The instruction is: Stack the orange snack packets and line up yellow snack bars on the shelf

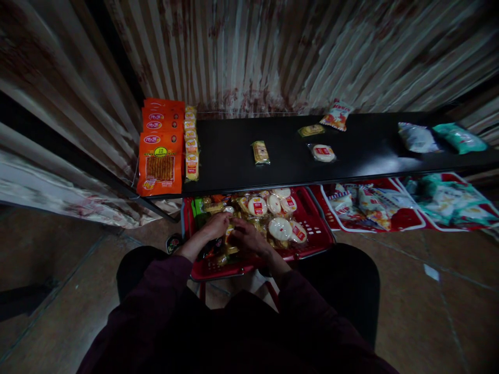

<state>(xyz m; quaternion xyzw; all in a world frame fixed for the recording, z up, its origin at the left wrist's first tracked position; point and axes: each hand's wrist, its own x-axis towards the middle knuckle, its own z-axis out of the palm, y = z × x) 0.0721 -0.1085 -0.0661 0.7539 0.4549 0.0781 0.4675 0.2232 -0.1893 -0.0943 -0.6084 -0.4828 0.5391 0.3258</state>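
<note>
Hands [250, 238] over packets [258, 206], grip unclear

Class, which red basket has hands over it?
The leftmost basket: left hand and right hand are over it; the middle basket and right basket have none.

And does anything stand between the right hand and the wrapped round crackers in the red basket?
Nothing visible does: the wrapped round crackers lie beyond and to the right of the right hand. The left hand is to its left, and the black shelf is beyond them.
</note>
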